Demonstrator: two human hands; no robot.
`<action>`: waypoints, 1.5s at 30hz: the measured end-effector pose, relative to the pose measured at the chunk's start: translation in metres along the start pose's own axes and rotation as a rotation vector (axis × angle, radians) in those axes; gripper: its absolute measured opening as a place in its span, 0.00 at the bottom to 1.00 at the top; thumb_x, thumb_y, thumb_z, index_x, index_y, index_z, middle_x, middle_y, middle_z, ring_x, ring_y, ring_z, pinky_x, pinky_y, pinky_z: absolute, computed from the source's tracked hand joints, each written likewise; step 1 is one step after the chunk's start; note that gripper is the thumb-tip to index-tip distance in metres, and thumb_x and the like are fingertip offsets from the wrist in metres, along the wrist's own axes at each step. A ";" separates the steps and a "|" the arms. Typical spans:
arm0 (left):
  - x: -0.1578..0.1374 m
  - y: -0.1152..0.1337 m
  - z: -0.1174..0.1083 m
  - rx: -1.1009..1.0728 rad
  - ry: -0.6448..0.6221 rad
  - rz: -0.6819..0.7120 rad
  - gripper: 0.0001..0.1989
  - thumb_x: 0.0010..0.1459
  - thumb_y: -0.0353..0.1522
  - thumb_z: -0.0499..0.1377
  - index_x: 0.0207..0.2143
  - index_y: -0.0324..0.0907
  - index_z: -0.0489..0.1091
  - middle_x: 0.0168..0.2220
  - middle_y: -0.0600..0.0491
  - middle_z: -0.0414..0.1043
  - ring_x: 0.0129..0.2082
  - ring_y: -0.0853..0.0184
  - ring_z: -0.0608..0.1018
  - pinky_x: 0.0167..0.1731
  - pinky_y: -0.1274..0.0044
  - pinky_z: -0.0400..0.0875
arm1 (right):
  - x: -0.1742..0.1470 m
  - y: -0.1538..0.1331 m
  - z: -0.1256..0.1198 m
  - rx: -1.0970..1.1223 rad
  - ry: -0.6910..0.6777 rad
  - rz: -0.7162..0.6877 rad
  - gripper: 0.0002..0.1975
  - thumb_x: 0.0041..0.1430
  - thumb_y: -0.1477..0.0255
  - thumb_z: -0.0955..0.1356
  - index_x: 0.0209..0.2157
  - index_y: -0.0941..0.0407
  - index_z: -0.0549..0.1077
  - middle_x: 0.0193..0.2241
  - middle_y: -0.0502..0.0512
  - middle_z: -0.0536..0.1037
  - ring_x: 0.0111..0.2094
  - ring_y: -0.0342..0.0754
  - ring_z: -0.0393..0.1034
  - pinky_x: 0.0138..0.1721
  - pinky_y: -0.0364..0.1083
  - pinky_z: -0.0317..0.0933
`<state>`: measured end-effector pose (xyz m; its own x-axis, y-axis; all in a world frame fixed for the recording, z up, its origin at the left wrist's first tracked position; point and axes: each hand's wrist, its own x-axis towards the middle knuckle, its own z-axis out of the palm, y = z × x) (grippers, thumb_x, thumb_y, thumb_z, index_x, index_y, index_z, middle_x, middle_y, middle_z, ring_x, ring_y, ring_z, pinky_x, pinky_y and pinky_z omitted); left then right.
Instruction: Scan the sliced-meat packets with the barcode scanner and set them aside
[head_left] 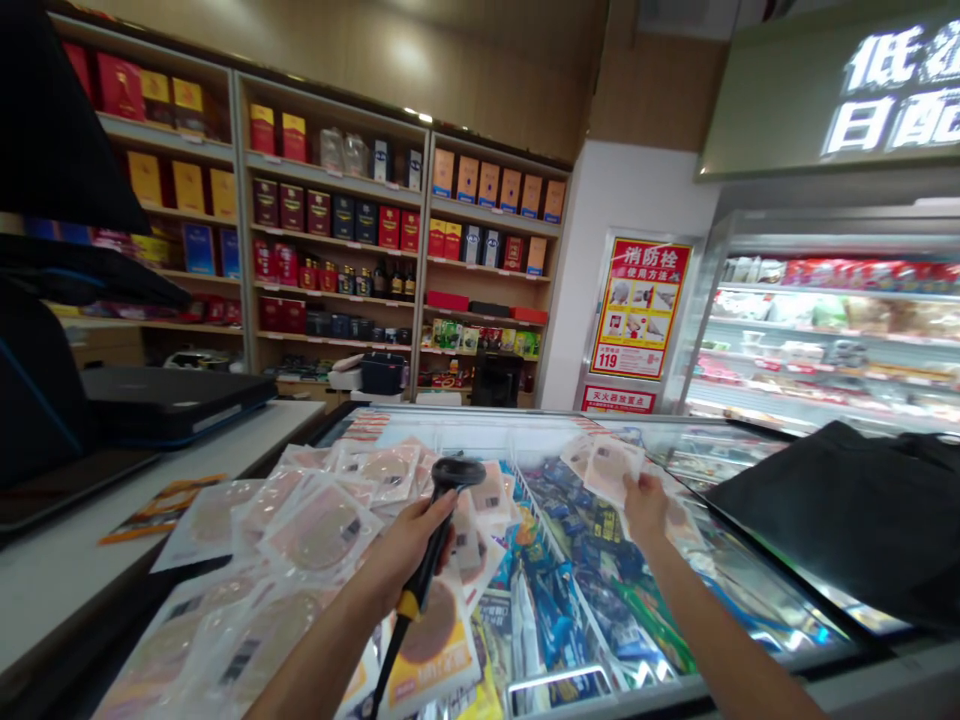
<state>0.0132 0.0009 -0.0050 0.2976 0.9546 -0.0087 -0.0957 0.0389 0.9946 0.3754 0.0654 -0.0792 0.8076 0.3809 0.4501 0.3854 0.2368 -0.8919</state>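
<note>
My left hand is wrapped round the handle of a black barcode scanner, its head pointing up and its cable running down toward me. Under and left of it, many flat clear packets with round contents and barcode labels lie spread over the freezer's glass top. To the right, my right hand pinches the edge of one similar flat packet. A few more packets lie on the glass around and beneath that hand.
A glass-topped chest freezer full of bagged goods stretches before me. On its right lies a black bag. A white counter with dark equipment borders the left. Stocked shelves and a lit refrigerated display stand behind.
</note>
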 end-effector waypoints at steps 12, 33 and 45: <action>-0.012 0.018 0.005 -0.057 -0.072 -0.043 0.16 0.44 0.44 0.54 0.24 0.39 0.60 0.15 0.58 0.63 0.12 0.76 0.64 0.13 0.83 0.54 | -0.068 -0.041 0.051 0.128 -0.317 0.120 0.15 0.34 0.61 0.63 0.25 0.57 0.65 0.20 0.51 0.70 0.26 0.47 0.63 0.27 0.43 0.55; -0.007 0.024 0.041 -0.140 -0.237 0.004 0.15 0.47 0.43 0.52 0.25 0.40 0.59 0.17 0.59 0.62 0.12 0.77 0.64 0.12 0.83 0.55 | -0.062 -0.043 0.028 0.217 -0.234 0.219 0.14 0.34 0.63 0.64 0.25 0.57 0.66 0.19 0.46 0.67 0.23 0.43 0.60 0.25 0.42 0.54; 0.001 0.019 0.059 -0.131 -0.183 -0.054 0.16 0.46 0.44 0.53 0.27 0.39 0.62 0.16 0.59 0.62 0.12 0.77 0.65 0.11 0.84 0.56 | -0.063 -0.040 0.016 0.300 -0.223 0.268 0.14 0.33 0.64 0.65 0.25 0.57 0.65 0.20 0.47 0.68 0.25 0.44 0.62 0.27 0.43 0.56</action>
<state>0.0676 -0.0147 0.0200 0.4722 0.8809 -0.0310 -0.1936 0.1379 0.9713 0.3023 0.0462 -0.0715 0.7326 0.6396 0.2328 0.0029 0.3390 -0.9408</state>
